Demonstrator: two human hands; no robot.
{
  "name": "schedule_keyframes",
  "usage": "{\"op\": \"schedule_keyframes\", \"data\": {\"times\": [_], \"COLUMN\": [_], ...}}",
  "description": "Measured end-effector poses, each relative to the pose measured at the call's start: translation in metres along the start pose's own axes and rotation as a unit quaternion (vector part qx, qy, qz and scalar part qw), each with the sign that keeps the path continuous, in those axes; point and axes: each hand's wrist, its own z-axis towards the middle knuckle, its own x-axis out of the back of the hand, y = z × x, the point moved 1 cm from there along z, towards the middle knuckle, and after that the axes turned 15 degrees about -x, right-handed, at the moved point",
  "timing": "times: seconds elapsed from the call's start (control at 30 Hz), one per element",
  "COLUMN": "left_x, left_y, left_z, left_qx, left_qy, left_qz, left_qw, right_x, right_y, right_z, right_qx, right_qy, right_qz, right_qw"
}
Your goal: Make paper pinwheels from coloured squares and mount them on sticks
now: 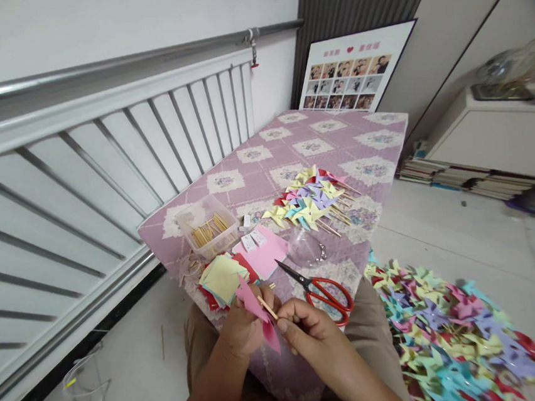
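My left hand (242, 330) is closed around a pink paper pinwheel (254, 309) held over the near edge of the table (291, 154). My right hand (308, 329) pinches a thin wooden stick (268, 308) whose tip meets the pinwheel's middle. Just beyond my hands lie red-handled scissors (324, 293), a stack of coloured paper squares (223, 279) and a pink sheet (266, 254). A clear plastic box of wooden sticks (206, 228) stands to the left. Several finished pinwheels (310, 202) are heaped in the middle of the table.
A large pile of finished pinwheels (456, 340) covers the floor at right. A white slatted rail (103, 159) runs along the table's left side. A photo board (354, 69) leans at the far end. Stacked books (459, 176) lie under a white cabinet (502, 134).
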Motion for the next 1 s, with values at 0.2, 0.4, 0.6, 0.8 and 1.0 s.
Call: {"op": "schedule_keyframes", "data": {"times": [0.2, 0.4, 0.6, 0.8, 1.0], "left_x": [0.0012, 0.0034, 0.0044, 0.0039, 0.0001], "left_y": [-0.0005, -0.0008, -0.0013, -0.0015, -0.0018], "left_z": [-0.0011, -0.0025, -0.0032, -0.0028, -0.0013], "left_qx": [-0.002, -0.001, 0.001, -0.005, -0.002], "left_qy": [0.018, 0.047, 0.042, 0.031, 0.005], "left_qz": [0.013, 0.046, 0.045, 0.039, 0.002], "left_qw": [1.000, 0.998, 0.998, 0.999, 1.000], "right_x": [-0.0003, -0.0008, -0.0002, -0.0006, -0.0005], "right_y": [0.0006, -0.0003, 0.0006, 0.0002, 0.0021], "right_z": [0.0000, -0.0003, -0.0004, -0.0004, 0.0005], "right_qx": [-0.005, -0.004, 0.000, 0.000, -0.002], "right_qy": [-0.002, 0.005, 0.003, 0.006, 0.005], "right_qz": [0.010, 0.011, 0.007, 0.001, 0.001], "right_qw": [1.000, 1.000, 1.000, 1.000, 1.000]}}
